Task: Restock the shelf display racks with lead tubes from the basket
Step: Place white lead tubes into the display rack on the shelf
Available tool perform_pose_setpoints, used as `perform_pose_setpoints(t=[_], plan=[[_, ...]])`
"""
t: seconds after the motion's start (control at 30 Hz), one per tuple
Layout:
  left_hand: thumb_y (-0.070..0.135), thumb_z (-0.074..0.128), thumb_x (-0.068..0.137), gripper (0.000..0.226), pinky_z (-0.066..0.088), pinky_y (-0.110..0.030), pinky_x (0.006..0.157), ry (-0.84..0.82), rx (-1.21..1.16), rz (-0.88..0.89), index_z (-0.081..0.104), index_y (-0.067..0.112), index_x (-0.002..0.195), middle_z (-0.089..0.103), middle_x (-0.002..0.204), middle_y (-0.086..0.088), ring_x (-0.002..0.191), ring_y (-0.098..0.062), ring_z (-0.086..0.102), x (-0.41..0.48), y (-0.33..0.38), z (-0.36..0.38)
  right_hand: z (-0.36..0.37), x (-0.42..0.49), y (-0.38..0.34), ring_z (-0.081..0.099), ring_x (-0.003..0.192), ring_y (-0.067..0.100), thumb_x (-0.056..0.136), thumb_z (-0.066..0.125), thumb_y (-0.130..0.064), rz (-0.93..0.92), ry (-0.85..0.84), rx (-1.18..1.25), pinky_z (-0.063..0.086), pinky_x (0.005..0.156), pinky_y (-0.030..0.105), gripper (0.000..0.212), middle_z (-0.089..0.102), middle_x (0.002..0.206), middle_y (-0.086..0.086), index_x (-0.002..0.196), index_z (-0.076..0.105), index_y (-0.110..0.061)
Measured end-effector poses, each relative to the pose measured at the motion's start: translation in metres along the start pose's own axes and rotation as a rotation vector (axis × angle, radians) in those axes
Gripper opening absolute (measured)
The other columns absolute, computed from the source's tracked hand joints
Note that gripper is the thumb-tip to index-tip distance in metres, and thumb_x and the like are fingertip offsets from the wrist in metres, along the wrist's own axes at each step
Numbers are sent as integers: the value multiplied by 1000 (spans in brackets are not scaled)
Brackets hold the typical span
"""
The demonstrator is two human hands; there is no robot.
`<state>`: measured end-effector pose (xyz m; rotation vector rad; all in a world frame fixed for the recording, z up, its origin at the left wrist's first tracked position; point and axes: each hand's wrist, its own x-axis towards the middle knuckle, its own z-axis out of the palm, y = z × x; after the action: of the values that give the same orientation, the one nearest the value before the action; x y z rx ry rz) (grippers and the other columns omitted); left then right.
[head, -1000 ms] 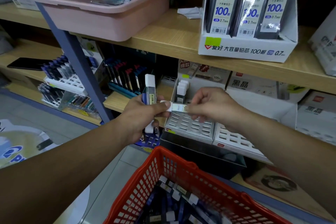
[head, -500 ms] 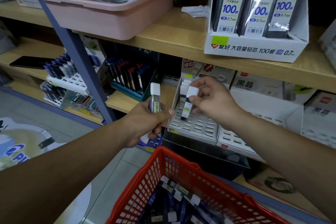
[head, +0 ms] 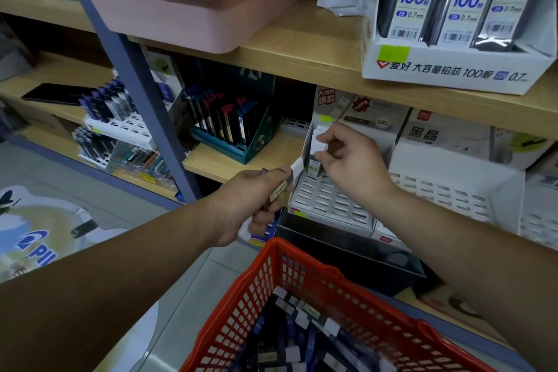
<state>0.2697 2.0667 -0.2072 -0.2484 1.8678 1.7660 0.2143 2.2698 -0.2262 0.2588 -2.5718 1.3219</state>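
1. The tube (head: 314, 167) stands upright in the right hand (head: 353, 160), whose thumb and fingertips pinch its white cap. I judge it is held from the top so that its foot can drop straight into a slot.
2. Under that hand lies the rack (head: 329, 205), and the tube is at its back left corner. I cannot tell whether it has seated in a slot.
3. The left hand (head: 250, 202) is curled round a spare tube (head: 297, 167), cap pointing towards the right hand — probably staged close for a quick handover.
4. Below both hands, nearer the body, the basket (head: 250, 296) holds the stock (head: 302, 317) — only a short reach down.
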Motion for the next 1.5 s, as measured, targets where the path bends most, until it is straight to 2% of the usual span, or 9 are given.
perform_pose_setpoints(t=[0.13,0.3,0.4,0.5,0.63,0.83,0.97,1.17,1.5], plan=[[33,68,99,27,28,-26,44,-10,14,83,55,9,99,43,72,-6,50,-12,38,0,-3,-5,-1,0,3,64,89,16,92,73,-23,-100,61,-158,56,86,36,18,59,106,-6,109,77,-25],[21,72,96,26,32,-27,46,-20,18,136,63,20,120,51,73,-5,59,-12,47,2,-5,-3,-11,-5,-25,58,61,10,93,74,-35,124,-52,133,47,58,29,10,62,74,-5,96,71,-25],[24,74,95,22,35,-29,48,-34,46,183,66,32,114,53,73,-5,65,-18,48,4,-3,2,-17,-10,-36,60,50,16,94,76,-23,272,-239,272,43,44,27,14,68,70,-1,103,71,-13],[20,75,94,23,37,-29,47,0,69,163,68,31,113,59,84,-14,76,-28,48,6,-4,2,-22,-14,-38,63,54,24,94,74,-6,338,-164,441,52,46,31,14,72,80,14,107,68,-4],[13,69,93,15,40,-31,54,166,162,60,70,16,108,62,79,-12,73,-24,53,7,-8,3,-30,-7,-30,70,65,26,91,77,-6,230,17,342,63,62,38,24,69,85,19,104,63,-21],[14,56,102,25,45,-30,53,54,22,11,65,-4,117,71,88,-16,64,-19,61,4,-7,11,-23,-1,-13,71,76,30,86,82,-18,78,44,128,60,74,52,29,68,82,9,90,60,-37],[30,51,109,27,62,-41,60,-40,-33,-2,55,9,125,77,97,-17,71,-29,71,-5,-2,12,-14,-1,-7,62,73,30,86,82,-15,19,40,70,56,70,49,23,62,79,11,92,60,-23],[39,44,109,31,47,-29,45,-19,50,61,52,13,124,78,105,-13,71,-25,72,-5,-5,-2,-14,-1,-11,58,74,27,88,80,-18,-63,24,-48,54,72,44,18,61,78,7,95,63,-16],[6,64,97,25,43,-29,58,-10,55,33,65,-5,120,72,96,-18,82,-27,57,-1,-7,-12,-14,-4,-11,56,66,15,91,79,-20,-110,2,-87,54,70,37,16,59,73,-3,99,65,-18]])
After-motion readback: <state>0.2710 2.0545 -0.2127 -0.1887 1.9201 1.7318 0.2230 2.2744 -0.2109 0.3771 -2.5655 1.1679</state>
